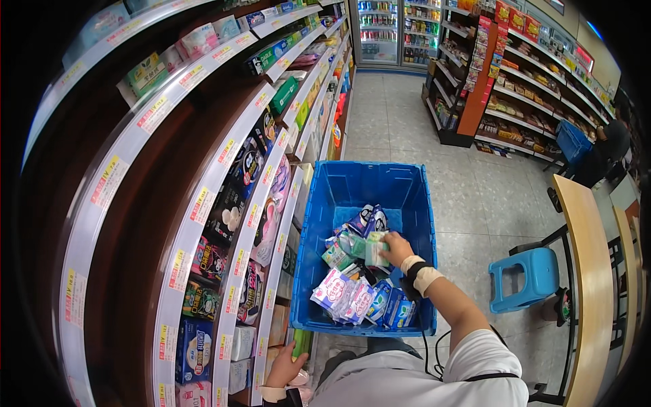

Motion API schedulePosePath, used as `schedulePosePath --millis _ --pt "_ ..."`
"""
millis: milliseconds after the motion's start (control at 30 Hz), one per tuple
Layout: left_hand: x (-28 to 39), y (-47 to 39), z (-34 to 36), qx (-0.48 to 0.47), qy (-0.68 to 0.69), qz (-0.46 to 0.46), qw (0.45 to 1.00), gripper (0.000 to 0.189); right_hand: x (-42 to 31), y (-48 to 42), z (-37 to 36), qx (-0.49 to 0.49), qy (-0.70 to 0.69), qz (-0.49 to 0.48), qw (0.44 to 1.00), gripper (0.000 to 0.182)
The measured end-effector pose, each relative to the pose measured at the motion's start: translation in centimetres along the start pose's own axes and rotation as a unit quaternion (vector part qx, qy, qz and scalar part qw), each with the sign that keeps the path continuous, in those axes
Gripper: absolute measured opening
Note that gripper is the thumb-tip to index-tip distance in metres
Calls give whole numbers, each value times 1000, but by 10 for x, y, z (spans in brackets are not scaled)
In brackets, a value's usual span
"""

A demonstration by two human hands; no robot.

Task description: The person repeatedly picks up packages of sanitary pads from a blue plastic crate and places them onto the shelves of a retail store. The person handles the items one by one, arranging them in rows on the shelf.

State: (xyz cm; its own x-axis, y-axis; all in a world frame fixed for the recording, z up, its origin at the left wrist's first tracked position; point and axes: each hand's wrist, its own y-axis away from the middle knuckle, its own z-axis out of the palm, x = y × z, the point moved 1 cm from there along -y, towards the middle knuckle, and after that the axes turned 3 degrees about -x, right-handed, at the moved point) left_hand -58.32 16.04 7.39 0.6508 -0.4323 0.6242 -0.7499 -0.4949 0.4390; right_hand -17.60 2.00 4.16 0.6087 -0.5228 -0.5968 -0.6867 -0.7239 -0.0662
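Observation:
A deep blue plastic crate (374, 184) stands in front of me, holding several soft packets. Inside it, my right hand (397, 249) grips a green-and-white packet (375, 250). Beneath and beside that packet lie a similar green packet (337, 257), purple packets (367, 220), white-and-pink packets (333, 290) and blue packets (399, 308). Low on the left, my left hand (286, 364) holds nothing, its thumb and fingers apart. It is beside the shelf's lower edge, close to a green item (302, 344); whether it touches either is unclear.
Store shelves (196, 216) with price tags run along my left, close to the crate. A blue plastic stool (524, 280) and a wooden tabletop (585, 285) are on the right. Farther off stand a snack rack (529, 96), drink coolers (379, 35) and a person (605, 150) near another blue crate (573, 141).

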Motion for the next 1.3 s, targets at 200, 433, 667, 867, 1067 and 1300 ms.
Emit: schedulePosePath --millis 200,433,667,867,1067,1300 --pt "1 6 4 6 -30 9 999 63 6 -7 17 -107 39 -29 993 33" --pt "-30 12 14 18 -32 10 999 64 -128 -81 -82 46 -34 -192 980 23" --pt "-26 33 3 54 34 11 998 61 -366 -112 -186 138 -53 -492 858 25" --pt "-33 53 -6 141 28 24 989 51 -490 -160 -211 186 132 -529 817 35" --pt "-116 15 30 177 110 71 976 50 -549 -221 -215 87 340 -416 839 52" --pt "-99 27 16 160 124 37 979 49 -548 -234 -213 145 326 -503 787 47"
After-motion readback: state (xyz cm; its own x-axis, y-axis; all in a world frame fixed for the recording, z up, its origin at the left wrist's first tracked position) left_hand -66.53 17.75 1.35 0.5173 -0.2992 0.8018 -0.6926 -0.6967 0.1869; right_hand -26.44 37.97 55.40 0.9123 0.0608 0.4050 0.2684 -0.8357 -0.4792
